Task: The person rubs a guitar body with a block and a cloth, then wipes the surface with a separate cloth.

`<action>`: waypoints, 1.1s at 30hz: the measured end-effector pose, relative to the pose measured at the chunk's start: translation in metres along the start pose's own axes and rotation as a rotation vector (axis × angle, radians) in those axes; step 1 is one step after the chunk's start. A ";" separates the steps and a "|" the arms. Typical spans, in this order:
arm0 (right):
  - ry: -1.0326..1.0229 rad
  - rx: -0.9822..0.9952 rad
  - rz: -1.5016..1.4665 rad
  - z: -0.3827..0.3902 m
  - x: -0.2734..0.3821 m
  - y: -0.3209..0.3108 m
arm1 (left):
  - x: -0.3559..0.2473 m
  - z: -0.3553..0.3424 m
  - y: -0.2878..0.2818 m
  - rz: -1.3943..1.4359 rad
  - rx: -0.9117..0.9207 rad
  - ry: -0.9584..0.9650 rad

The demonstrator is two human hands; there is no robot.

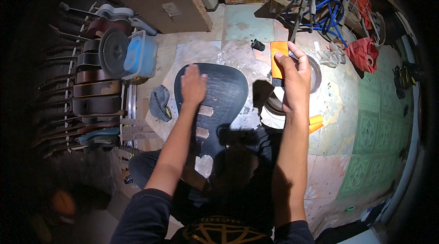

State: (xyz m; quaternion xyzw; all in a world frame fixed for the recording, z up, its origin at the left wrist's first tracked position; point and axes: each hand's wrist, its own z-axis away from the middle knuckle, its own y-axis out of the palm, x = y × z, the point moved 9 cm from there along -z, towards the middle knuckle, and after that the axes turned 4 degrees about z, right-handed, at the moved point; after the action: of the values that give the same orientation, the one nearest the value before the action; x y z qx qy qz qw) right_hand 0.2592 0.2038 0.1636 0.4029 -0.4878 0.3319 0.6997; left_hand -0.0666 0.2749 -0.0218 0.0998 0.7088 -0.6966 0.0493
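Note:
A dark, black-stained electric guitar body (228, 84) lies flat before me, with two pickup cutouts and a bare pale patch at its near end. My left hand (194, 84) rests on its upper left part, fingers stretched out and slightly blurred. Raised off to the right of the body, my right hand (295, 70) grips a sanding block (279, 56) wrapped in orange paper, its dark lower end showing. Behind that hand stands a round basin (316, 72), partly hidden. A folded orange piece of paper (316, 123) lies beside my right forearm.
A grey cloth cap (160, 103) lies left of the body. Further left are a clear plastic tub (146, 56) and a rack of several guitars (93, 90). A board (160, 2) leans at the back. Blue hose (330, 11) and a red bag (362, 55) lie back right.

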 end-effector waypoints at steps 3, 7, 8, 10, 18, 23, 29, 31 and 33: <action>-0.001 0.004 -0.008 0.000 0.002 0.001 | 0.067 -0.005 -0.009 0.079 -0.052 -0.135; 0.014 0.006 -0.032 -0.004 0.001 -0.001 | 0.063 -0.008 -0.001 -0.021 -0.066 -0.222; 0.010 0.008 -0.040 -0.005 0.001 -0.001 | 0.045 -0.007 0.001 -0.019 -0.061 -0.134; 0.003 0.009 -0.041 -0.006 -0.001 0.000 | -0.006 0.004 0.002 0.000 -0.044 0.039; -0.007 0.012 -0.039 -0.010 -0.004 0.001 | -0.157 0.080 -0.001 0.053 0.055 0.457; -0.019 0.031 -0.032 -0.009 -0.004 0.005 | -0.163 0.130 0.019 -0.003 0.226 0.635; 0.003 0.011 -0.021 -0.010 -0.008 -0.005 | -0.125 0.113 0.007 -0.008 0.203 0.515; 0.008 0.005 -0.013 -0.010 -0.007 -0.007 | -0.098 0.083 0.002 -0.013 0.091 0.373; 0.015 -0.001 -0.009 -0.012 -0.009 -0.011 | -0.062 0.054 0.001 -0.021 0.014 0.264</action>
State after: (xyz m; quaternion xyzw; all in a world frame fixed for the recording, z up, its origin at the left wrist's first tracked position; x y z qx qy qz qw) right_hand 0.2706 0.2084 0.1501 0.4022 -0.4808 0.3314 0.7051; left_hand -0.0101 0.2163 -0.0112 0.1836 0.7053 -0.6827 -0.0523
